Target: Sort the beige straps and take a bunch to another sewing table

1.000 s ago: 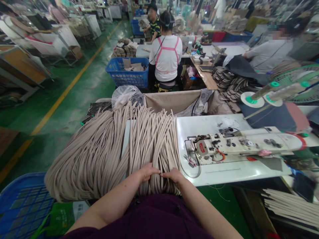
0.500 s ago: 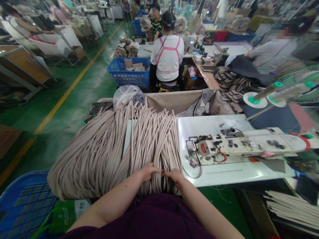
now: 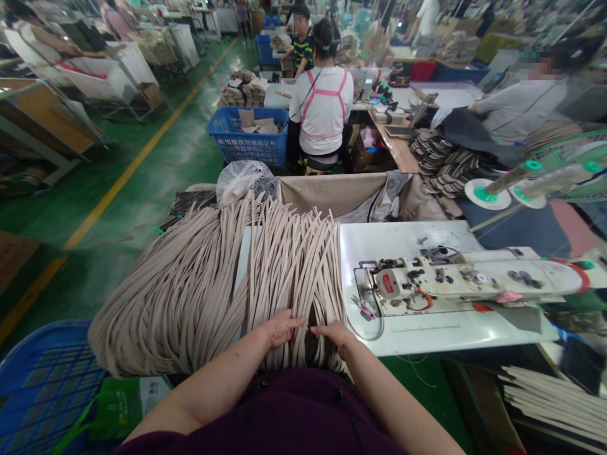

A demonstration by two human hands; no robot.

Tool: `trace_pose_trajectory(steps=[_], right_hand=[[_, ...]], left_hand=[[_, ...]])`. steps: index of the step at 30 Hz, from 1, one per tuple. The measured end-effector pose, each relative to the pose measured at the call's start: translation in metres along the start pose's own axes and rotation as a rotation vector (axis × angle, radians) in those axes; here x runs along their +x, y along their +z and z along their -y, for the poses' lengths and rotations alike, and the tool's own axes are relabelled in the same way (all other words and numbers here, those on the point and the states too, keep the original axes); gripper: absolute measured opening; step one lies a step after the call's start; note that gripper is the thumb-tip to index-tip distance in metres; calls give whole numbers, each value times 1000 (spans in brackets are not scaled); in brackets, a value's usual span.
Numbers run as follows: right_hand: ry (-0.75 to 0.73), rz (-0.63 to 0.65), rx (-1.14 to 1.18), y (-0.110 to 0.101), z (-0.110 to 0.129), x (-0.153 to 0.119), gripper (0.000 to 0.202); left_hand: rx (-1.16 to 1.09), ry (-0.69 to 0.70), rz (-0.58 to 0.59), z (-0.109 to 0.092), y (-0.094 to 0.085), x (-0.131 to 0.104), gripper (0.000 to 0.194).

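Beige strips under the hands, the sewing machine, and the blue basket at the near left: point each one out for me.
beige strips [image 3: 294, 265]: head view, middle of the right-hand bundle.
sewing machine [image 3: 455, 281]: head view, top of its white body.
blue basket [image 3: 42, 379]: head view, mesh wall at lower left.

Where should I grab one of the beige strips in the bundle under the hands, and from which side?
Probably at the near ends of the beige strips, from above on the person's side. The strips run lengthwise away from the body and lie packed side by side, so the near ends, where the left hand and right hand rest, look easiest to separate.
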State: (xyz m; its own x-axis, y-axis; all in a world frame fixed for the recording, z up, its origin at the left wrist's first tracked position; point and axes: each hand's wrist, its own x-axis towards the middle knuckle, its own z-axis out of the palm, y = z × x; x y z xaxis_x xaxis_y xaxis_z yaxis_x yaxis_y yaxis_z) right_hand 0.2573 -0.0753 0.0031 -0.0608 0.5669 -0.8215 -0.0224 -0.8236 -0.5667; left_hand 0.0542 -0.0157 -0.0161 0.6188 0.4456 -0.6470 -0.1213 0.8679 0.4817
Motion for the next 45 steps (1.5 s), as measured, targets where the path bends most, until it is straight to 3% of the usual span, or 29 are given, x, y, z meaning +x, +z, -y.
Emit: trace_pose_trajectory(steps=[7, 11, 14, 23, 27, 31, 38, 45], right_hand=[[-8, 18, 52, -2, -1, 0, 26], [-6, -15, 43, 0, -3, 3, 28], [2, -36, 24, 3, -1, 4, 28], [2, -44, 11, 9, 3, 2, 23], [12, -29, 21, 7, 5, -2, 23], [5, -18, 26, 6, 9, -7, 22], [-21, -54, 13, 16, 8, -3, 22], [-46, -63, 25, 16, 5, 1, 28]], left_hand=[[69, 40, -113, 1, 13, 6, 68], [104, 64, -254, 7, 19, 16, 64], [107, 68, -293, 9, 25, 19, 62], [18, -27, -192, 1, 21, 10, 41], [8, 10, -162, 3, 18, 7, 51], [23, 38, -205, 8, 17, 12, 59], [48, 22, -226, 11, 16, 22, 61], [11, 25, -190, 12, 15, 17, 61]])
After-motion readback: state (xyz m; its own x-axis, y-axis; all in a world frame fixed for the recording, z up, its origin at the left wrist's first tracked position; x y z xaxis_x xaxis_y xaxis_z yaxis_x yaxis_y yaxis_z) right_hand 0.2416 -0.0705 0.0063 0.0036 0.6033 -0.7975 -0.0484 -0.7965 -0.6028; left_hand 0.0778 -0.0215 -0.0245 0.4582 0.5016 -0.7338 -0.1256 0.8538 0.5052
